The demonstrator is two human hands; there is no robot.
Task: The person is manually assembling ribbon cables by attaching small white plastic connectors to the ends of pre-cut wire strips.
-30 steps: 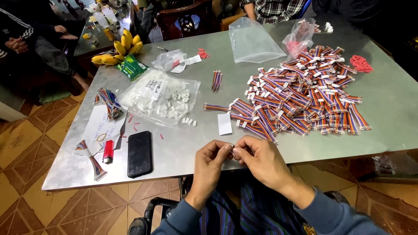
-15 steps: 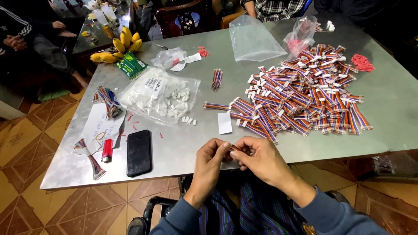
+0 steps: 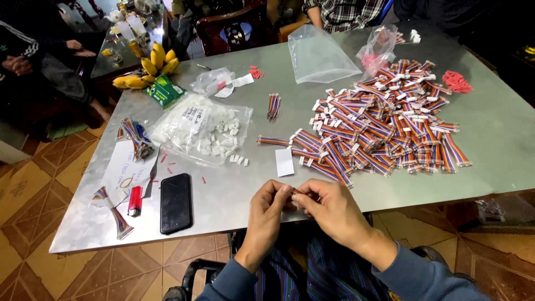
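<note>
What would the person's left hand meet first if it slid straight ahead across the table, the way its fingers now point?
Probably the small white paper slip, lying just beyond the left hand on the grey table; depth is unclear, so it might pass beside it.

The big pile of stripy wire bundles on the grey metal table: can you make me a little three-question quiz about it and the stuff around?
1. True or false: the black rectangular phone lies flat on the grey metal table.
2. Which sits next to the phone? A) red lighter B) spoon C) cup
3. Which fruit lies at the table's far left corner?

Key: 1 true. 2 A. 3 yellow bananas.

Both hands, left hand and right hand, pinch one small wire piece together.
</note>
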